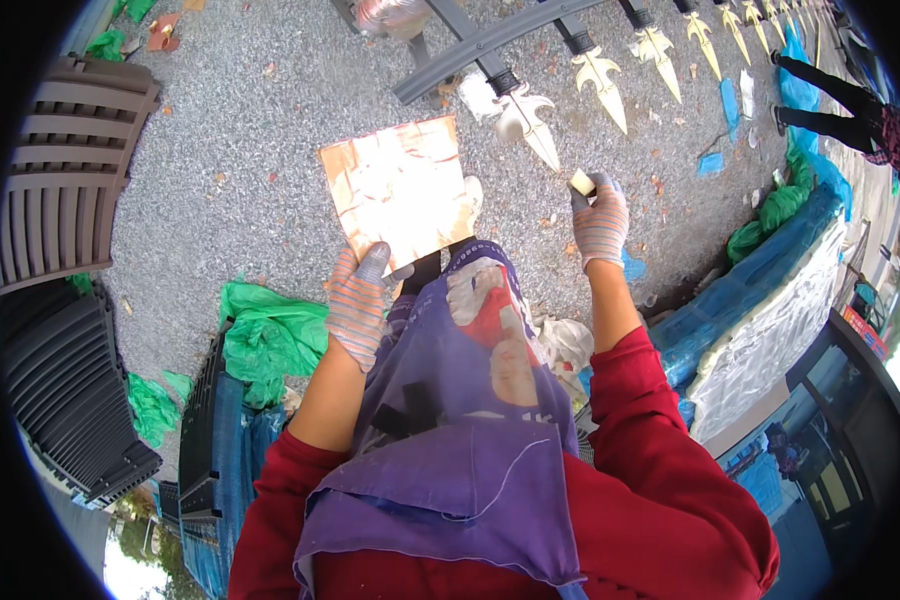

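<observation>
Gold-leaf sheet (400, 190), a square of shiny foil on a backing, is the landmark; it hangs over the gravel ground (240, 130) in front of the person's purple apron (460, 420). Its far edge points toward the dark metal fence panel (490, 45) lying flat beyond it, whose gilded spear tips (600, 85) run off up and to the right of the sheet. Left of the sheet the gravel lies open up to the stacked brown slatted panels (70, 180); below and left of it sits crumpled green plastic (270, 340). Right of the sheet, well apart, blue sheeting (750, 280) edges the gravel. The left hand (358, 305), in a striped glove, has its grip closed on the sheet's near corner. The right hand (600, 222), gloved alike, is just right of the sheet and pinches a small pale block (581, 182) between its fingertips.
</observation>
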Demonstrator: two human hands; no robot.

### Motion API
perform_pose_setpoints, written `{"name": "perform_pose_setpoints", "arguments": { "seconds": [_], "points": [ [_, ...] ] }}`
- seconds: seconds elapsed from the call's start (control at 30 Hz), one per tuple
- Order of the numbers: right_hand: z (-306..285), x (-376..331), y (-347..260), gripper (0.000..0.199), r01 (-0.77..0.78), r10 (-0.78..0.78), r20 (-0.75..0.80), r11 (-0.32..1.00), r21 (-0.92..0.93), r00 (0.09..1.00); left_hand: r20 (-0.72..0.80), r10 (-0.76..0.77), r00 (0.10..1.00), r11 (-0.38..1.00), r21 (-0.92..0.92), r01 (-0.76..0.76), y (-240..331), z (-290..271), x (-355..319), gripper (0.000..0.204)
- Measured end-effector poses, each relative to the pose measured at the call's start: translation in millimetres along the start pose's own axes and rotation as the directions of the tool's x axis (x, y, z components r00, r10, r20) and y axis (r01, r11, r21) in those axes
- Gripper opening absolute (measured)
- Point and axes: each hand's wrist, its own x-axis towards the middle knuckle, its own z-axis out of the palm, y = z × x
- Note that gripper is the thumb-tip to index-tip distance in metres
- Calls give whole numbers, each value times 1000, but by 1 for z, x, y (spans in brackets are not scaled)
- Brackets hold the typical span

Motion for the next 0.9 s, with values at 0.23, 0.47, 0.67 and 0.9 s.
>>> {"name": "perform_pose_setpoints", "arguments": {
  "seconds": [0.23,0.47,0.67,0.9],
  "points": [
    [33,47,-51,27,465,-453,-148,884,56,879,142,-48,989,999,27,45,-1,-13,13,27],
    [11,19,0,29,114,-94,-93,964,238,991,76,8,997,993,120,-17,-3,-12,9,18],
    [15,70,-56,26,374,-374,-3,928,-7,928,101,-25,995,993,120,13,6,-3,9,21],
    [6,71,-61,22,495,-493,-42,867,55,869,99,-13,995,997,76,6,0,-15,16,22]
  ]
}}
